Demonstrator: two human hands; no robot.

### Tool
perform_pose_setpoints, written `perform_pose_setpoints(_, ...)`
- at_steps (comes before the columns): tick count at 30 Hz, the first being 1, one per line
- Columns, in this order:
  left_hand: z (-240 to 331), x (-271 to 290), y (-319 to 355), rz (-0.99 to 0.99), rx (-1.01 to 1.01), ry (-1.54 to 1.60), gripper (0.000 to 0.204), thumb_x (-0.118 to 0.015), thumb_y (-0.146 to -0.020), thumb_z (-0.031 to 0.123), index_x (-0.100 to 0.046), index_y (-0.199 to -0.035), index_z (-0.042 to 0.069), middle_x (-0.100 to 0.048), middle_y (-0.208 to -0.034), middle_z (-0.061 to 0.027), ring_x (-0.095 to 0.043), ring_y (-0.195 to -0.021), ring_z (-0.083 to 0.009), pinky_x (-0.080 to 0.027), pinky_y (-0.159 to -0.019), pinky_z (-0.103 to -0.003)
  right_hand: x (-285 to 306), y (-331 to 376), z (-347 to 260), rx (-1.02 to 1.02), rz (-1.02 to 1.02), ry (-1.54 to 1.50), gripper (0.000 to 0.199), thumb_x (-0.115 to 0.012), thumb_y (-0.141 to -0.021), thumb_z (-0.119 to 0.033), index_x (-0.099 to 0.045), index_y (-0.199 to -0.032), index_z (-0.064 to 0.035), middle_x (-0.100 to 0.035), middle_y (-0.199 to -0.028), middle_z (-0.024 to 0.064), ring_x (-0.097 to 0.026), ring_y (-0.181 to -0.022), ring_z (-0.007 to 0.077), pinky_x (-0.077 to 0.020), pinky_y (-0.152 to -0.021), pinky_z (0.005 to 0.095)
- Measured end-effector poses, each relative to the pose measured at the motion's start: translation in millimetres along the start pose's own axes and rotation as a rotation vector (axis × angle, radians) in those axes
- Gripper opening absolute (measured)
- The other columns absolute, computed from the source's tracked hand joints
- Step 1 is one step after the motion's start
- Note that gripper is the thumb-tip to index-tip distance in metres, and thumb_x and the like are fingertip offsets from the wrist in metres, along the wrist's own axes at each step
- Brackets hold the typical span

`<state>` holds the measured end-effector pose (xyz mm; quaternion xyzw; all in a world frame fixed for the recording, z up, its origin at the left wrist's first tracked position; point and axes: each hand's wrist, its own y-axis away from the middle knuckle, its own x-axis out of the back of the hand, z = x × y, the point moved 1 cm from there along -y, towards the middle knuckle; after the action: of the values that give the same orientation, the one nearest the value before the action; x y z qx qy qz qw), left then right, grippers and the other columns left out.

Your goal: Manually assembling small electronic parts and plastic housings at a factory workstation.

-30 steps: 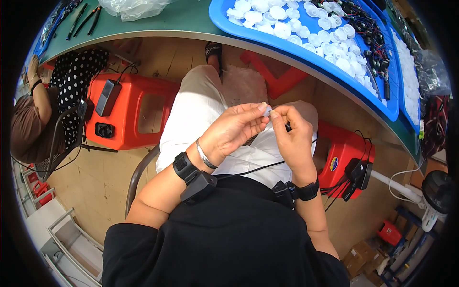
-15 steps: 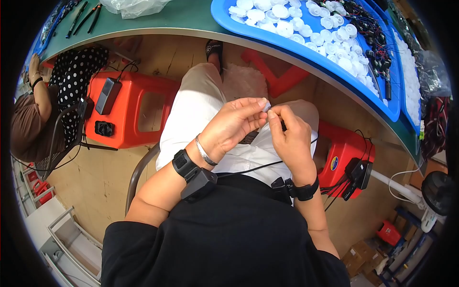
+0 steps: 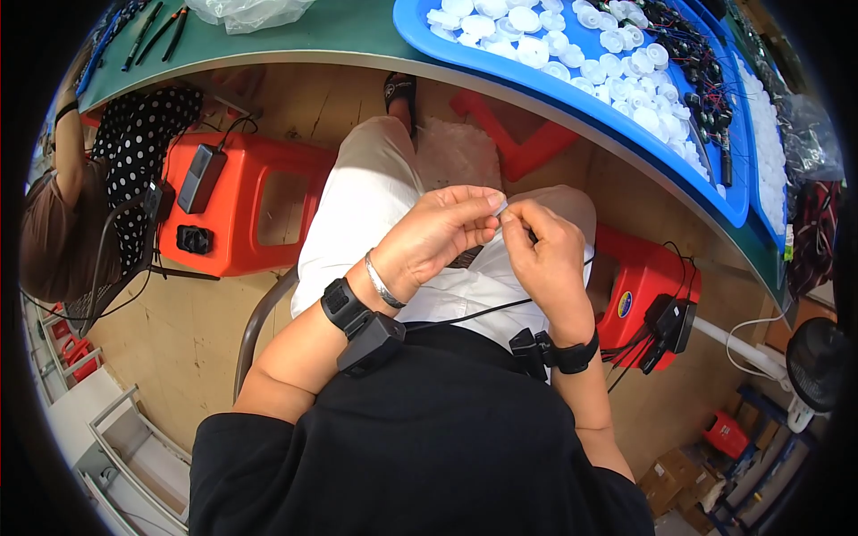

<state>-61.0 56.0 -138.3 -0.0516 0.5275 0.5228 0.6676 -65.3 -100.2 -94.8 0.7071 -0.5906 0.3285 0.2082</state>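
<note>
Above my lap, my left hand [image 3: 444, 225] pinches a small whitish plastic piece [image 3: 500, 209] between thumb and fingers. My right hand [image 3: 547, 253] meets it from the other side, thumb and forefinger pressed together at the piece's edge. Whatever the right fingertips grip is too small to make out. Beyond my hands, a blue tray [image 3: 413, 34] on the table carries many round translucent white plastic parts [image 3: 533, 52]. Small black components with thin wires [image 3: 693, 54] lie along that tray's right side.
The green table [image 3: 340, 36] curves across the top, with pliers [image 3: 161, 36] and a clear plastic bag [image 3: 246, 13] on it. Red stools [image 3: 241, 246] with black devices flank me. At left sits another person in a polka-dot garment [image 3: 134, 143]. A fan [image 3: 815, 366] stands at right.
The small piece has tilted slightly in my fingers, and my right hand has shifted a little. The other person's arm at left has moved up toward the table.
</note>
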Motion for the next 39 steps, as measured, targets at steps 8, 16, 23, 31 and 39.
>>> perform_pose_setpoints(8, -3, 1, -1, -0.022, 0.032, 0.09, 0.015, -0.061, -0.093, 0.014, -0.063, -0.099, 0.001, -0.065, -0.091, -0.004, -0.062, -0.081, -0.0098, -0.053, -0.076, -0.022, -4, 3, 5, -0.049, 0.05, -0.082, 0.008, -0.063, -0.085, -0.012, -0.06, -0.082, -0.0047, -0.063, -0.07, 0.0098, -0.059, -0.06, 0.0283, -0.0439, -0.055, 0.0388)
perform_pose_setpoints(16, 0, -1, 0, 0.011, -0.029, 0.113, 0.015, -0.061, -0.093, 0.014, -0.063, -0.1, 0.001, -0.065, -0.092, -0.0036, -0.062, -0.083, -0.0099, -0.053, -0.078, -0.022, -7, 2, 4, -0.036, 0.047, -0.108, 0.01, -0.058, -0.091, -0.012, -0.055, -0.087, -0.0031, -0.062, -0.071, 0.0133, -0.06, -0.062, 0.0316, -0.0452, -0.056, 0.0411)
perform_pose_setpoints(23, -3, -2, -1, -0.014, -0.008, 0.116, 0.014, -0.059, -0.094, 0.014, -0.063, -0.098, 0.002, -0.065, -0.091, -0.0031, -0.062, -0.082, -0.0094, -0.053, -0.076, -0.023, -11, 4, 5, 0.037, 0.057, -0.062, 0.01, -0.058, -0.09, -0.011, -0.054, -0.088, -0.0023, -0.061, -0.072, 0.0145, -0.06, -0.063, 0.0335, -0.0455, -0.056, 0.0416)
perform_pose_setpoints(31, -2, 0, -1, -0.021, 0.006, 0.197, 0.013, -0.058, -0.094, 0.014, -0.062, -0.097, 0.002, -0.064, -0.09, -0.0037, -0.062, -0.082, -0.0096, -0.054, -0.076, -0.023, -10, 3, 4, 0.063, 0.091, -0.048, 0.007, -0.06, -0.088, -0.008, -0.055, -0.087, -0.0031, -0.062, -0.076, 0.0132, -0.06, -0.067, 0.0328, -0.0461, -0.059, 0.0417)
perform_pose_setpoints(39, -3, 3, -2, -0.032, -0.004, 0.223, 0.015, -0.061, -0.093, 0.014, -0.063, -0.097, 0.0, -0.065, -0.092, -0.0066, -0.063, -0.084, -0.0129, -0.053, -0.078, -0.024, -14, 2, 2, 0.178, 0.14, 0.034, 0.006, -0.06, -0.087, -0.007, -0.056, -0.088, -0.003, -0.061, -0.079, 0.0125, -0.06, -0.067, 0.0311, -0.0469, -0.06, 0.0398)
